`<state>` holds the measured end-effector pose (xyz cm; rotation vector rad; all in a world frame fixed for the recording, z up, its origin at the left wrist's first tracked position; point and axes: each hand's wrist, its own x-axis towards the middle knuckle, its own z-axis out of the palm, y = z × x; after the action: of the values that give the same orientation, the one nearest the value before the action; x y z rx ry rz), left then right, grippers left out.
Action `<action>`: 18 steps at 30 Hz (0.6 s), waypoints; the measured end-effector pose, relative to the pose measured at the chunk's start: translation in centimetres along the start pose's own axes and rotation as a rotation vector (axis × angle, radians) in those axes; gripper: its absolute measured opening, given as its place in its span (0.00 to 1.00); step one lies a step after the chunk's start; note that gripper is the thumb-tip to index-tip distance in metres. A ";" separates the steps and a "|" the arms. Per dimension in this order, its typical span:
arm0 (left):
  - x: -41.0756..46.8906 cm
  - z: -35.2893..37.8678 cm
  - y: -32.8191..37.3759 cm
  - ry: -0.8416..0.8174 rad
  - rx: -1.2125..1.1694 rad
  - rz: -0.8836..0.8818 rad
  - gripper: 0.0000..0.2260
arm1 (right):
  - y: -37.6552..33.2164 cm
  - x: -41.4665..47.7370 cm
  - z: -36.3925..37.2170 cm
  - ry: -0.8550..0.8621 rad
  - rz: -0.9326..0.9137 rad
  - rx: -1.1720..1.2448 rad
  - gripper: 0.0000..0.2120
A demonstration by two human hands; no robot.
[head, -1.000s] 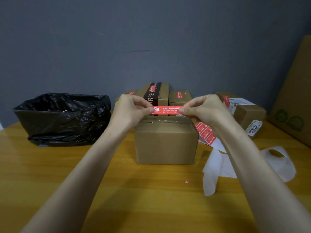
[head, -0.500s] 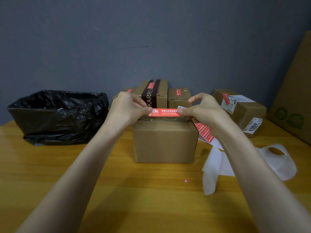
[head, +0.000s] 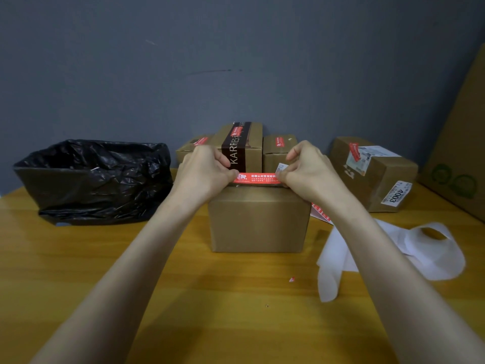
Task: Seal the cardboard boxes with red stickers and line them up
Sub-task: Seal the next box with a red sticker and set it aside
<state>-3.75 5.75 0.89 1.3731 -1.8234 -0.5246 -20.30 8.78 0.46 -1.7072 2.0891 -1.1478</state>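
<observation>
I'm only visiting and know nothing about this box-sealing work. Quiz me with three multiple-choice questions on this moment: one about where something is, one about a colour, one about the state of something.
1. Where is the black bag relative to the near cardboard box?
A. To its left
B. To its right
C. On top of it

2. What colour is the sticker stretched over that box?
A. Blue
B. Red
C. Green

3. How is the sticker held?
A. It lies loose on the table
B. One hand alone pinches it
C. The left hand and the right hand each pinch one end

Answers:
1 A: the bag sits beyond the left arm, beside the box.
2 B: the strip is red with white print.
3 C: fingers of each hand close on one end of the strip.
</observation>
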 end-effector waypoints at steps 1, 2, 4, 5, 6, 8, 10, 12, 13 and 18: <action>0.0 0.1 0.0 -0.004 0.010 -0.005 0.09 | 0.0 0.0 0.0 -0.009 -0.002 0.000 0.13; 0.0 0.1 0.0 -0.008 0.016 -0.011 0.08 | 0.0 0.0 0.0 -0.017 -0.001 0.002 0.13; -0.1 0.1 0.0 -0.019 0.016 -0.020 0.07 | -0.1 0.0 -0.1 -0.033 0.004 0.007 0.13; 0.0 0.1 0.0 -0.024 0.013 -0.023 0.07 | -0.1 0.0 -0.2 -0.041 0.007 0.011 0.13; 0.0 0.0 -0.1 -0.027 0.013 -0.026 0.07 | -0.1 0.0 -0.2 -0.048 0.010 0.019 0.12; 0.1 0.1 -0.2 -0.025 0.014 -0.032 0.07 | -0.2 0.0 -0.3 -0.060 0.014 0.043 0.13; 0.1 0.1 -0.3 -0.012 0.016 -0.032 0.07 | -0.2 -0.1 -0.4 -0.068 0.013 0.061 0.13; 0.1 0.2 -0.3 0.001 0.019 -0.028 0.08 | -0.3 -0.1 -0.4 -0.068 0.009 0.063 0.13; 0.1 0.2 -0.3 0.007 0.026 -0.024 0.08 | -0.3 -0.1 -0.4 -0.064 0.006 0.061 0.13; 0.0 0.2 0.0 0.054 0.108 0.046 0.13 | -0.3 0.0 -0.2 -0.032 -0.002 0.010 0.13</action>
<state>-3.88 5.73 0.78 1.3999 -1.8578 -0.3673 -20.21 8.80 0.77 -1.7125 2.0600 -1.1213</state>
